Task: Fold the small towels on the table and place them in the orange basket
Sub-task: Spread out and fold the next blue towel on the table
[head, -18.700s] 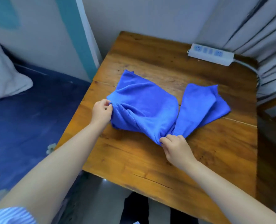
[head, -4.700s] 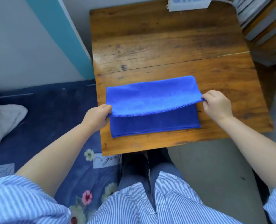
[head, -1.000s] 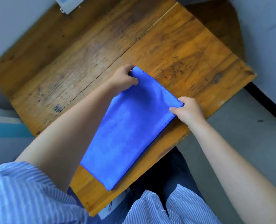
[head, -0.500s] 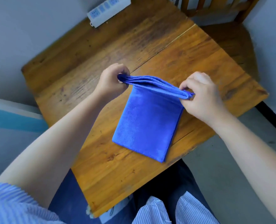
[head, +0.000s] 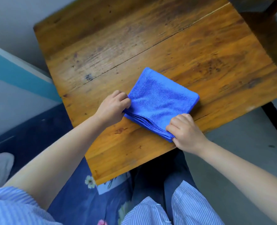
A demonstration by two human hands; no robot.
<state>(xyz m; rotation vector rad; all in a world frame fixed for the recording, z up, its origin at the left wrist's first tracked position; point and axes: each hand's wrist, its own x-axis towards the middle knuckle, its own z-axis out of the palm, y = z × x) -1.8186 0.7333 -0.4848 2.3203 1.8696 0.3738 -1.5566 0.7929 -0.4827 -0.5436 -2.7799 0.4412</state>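
One folded blue towel (head: 163, 98) on one wooden table (head: 134, 46), two hands, left (head: 112, 109) and right (head: 185, 132), each grip pinching its near edge.

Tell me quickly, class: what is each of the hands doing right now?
Left hand: closed, pinching a near corner of the folded blue towel.
Right hand: closed, pinching the towel's other near corner.

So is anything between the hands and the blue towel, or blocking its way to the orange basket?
Nothing separates them: the left hand and right hand both grip the folded blue towel on the table. The basket is out of view, so its path cannot be judged.
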